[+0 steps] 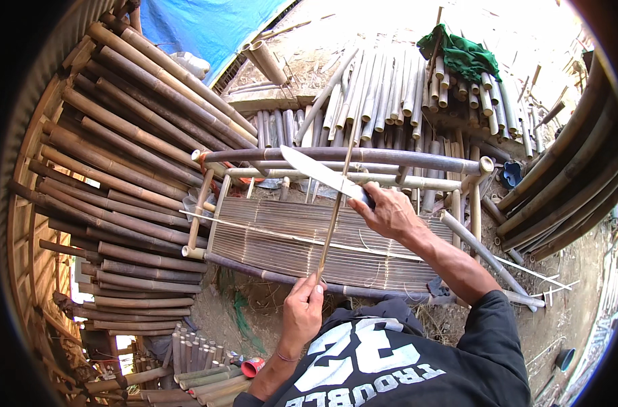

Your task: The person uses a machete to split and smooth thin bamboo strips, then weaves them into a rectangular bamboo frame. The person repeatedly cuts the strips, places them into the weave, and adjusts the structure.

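My right hand [388, 211] is wrapped round the handle of a large knife [317, 171] with a broad pale blade pointing up and to the left. The blade lies against a long, thin bamboo strip [333, 224]. Gripping the strip's near end is my left hand [303, 308], thumb pressed along it. From there the strip runs away from me, past the blade. Below both hands spreads a bamboo bench [254, 234] with a slatted seat and a dark pole backrest. Another pale, narrow strip [268, 233] lies slantwise across the slats.
Stacked bamboo poles [139, 203] fill the left side. More cut bamboo [390, 85] lies beyond the bench, partly under a green cloth [459, 54]. Long dark poles [573, 163] lean at the right. A loose pole [488, 258] rests by the bench's right end. A red can [252, 367] sits near my left forearm.
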{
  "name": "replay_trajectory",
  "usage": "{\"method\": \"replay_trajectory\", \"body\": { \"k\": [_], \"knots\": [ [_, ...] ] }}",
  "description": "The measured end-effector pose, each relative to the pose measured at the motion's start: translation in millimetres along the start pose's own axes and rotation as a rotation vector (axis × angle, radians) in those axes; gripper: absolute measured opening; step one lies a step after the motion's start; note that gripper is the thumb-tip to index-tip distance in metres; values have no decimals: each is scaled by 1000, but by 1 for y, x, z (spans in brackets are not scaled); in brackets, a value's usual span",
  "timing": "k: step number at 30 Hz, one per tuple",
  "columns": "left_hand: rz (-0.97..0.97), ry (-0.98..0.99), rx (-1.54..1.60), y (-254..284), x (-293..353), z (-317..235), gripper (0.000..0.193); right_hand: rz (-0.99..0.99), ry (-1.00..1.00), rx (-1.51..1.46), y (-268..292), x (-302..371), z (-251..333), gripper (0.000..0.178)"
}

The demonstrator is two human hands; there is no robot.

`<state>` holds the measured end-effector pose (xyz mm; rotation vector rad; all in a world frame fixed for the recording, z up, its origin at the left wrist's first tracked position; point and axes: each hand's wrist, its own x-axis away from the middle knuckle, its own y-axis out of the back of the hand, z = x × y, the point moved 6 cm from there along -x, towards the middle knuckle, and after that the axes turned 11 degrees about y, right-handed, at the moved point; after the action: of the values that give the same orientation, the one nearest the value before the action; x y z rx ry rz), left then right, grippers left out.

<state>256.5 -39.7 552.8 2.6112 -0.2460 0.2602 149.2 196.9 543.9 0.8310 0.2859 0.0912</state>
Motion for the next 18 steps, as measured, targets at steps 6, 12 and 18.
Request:
{"method": "replay_trajectory", "body": {
  "k": [6, 12, 18],
  "knots": [
    [12, -21, -47, 6, 13, 12, 28, 44, 54, 107, -3, 1, -11, 51],
    [33, -23, -69, 20, 46, 25, 30, -98, -3, 193, 42, -21, -49, 57],
    [25, -41, -136, 46, 95, 66, 28, -212, -122, 278, 92, -36, -92, 63]
  ]
}}
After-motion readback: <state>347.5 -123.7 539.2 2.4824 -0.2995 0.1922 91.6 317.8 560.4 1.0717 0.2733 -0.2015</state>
